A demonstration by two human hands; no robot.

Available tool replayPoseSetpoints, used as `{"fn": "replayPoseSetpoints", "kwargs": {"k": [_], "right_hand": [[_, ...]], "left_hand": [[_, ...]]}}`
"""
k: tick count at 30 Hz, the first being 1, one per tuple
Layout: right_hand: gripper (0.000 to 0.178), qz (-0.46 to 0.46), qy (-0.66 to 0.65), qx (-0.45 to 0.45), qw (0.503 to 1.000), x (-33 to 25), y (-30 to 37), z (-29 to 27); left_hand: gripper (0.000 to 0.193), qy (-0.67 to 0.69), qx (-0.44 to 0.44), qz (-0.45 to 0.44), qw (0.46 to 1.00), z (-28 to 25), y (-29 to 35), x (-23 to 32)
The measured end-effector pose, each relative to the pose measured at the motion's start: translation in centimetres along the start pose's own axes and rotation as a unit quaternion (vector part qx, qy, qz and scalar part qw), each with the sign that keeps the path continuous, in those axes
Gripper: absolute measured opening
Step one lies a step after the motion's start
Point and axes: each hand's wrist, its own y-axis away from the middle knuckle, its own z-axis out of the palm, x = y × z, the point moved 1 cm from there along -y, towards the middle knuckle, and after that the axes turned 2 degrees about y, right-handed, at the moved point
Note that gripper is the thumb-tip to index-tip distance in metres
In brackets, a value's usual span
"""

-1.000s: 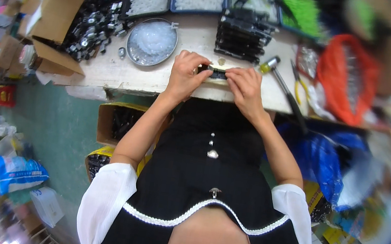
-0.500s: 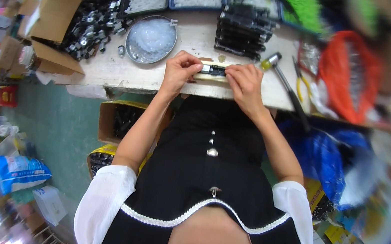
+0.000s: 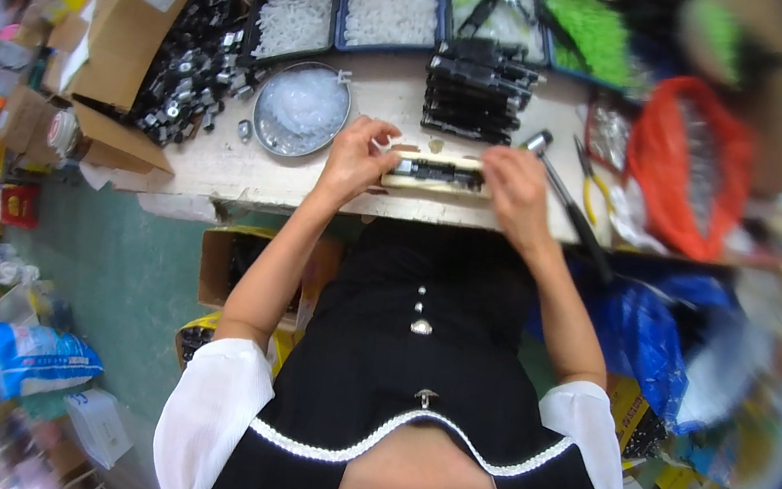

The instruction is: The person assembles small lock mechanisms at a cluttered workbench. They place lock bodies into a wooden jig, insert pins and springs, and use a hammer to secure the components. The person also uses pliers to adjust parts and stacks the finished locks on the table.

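On the near part of the bench lies a long cream-coloured holder [image 3: 405,183], with a black, narrow part with metal pieces [image 3: 437,173] lying in it. My left hand [image 3: 350,166] is at the holder's left end; its thumb rests near the end of the black part, and the index finger stands apart from the thumb. At the right end is my right hand [image 3: 519,198], fingers bent and drawn together over the holder. Whatever those fingertips pinch is hidden. Behind the holder a stack of similar black parts [image 3: 474,95] stands on the bench.
A hammer [image 3: 574,203] and yellow-handled pliers [image 3: 592,196] lie right, beside a red bag [image 3: 652,152]. Left are a round metal dish [image 3: 259,113] and a carton [image 3: 129,33] spilling metal pieces. Trays of white and green pieces [image 3: 589,36] line the back.
My right hand has moved right along the holder, uncovering more of the black part. My left index finger has lifted away from the thumb. The whole bench sits slightly lower in view.
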Motion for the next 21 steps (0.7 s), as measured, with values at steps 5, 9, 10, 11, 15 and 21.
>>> {"fn": "replayPoseSetpoints", "kwargs": {"k": [5,9,10,11,15,21], "right_hand": [[0.014,0.175,0.167,0.054,0.969,7.5,-1.4,-6.4],[0.019,0.235,0.343,-0.045,0.908,12.4,-2.4,-8.4],[0.019,0.251,0.362,-0.068,0.895,13.3,-2.7,-8.3],[0.019,0.266,0.379,-0.09,0.882,14.1,-2.9,-8.3],[0.018,0.299,0.381,-0.136,0.864,15.8,-3.0,-7.4],[0.02,0.29,0.36,-0.136,0.877,16.0,-2.9,-7.8]], "left_hand": [[0.023,-0.189,0.106,0.11,0.97,-2.0,-8.3,2.8],[0.023,-0.372,0.073,0.08,0.922,-1.9,-14.1,2.8],[0.023,-0.355,0.036,0.057,0.933,-1.9,-15.1,2.8],[0.022,-0.336,-0.001,0.035,0.941,-2.0,-15.9,2.8],[0.02,-0.244,-0.046,0.001,0.969,-2.3,-17.5,2.4],[0.021,0.17,0.018,-0.057,0.984,-4.4,-16.0,3.1]]}}
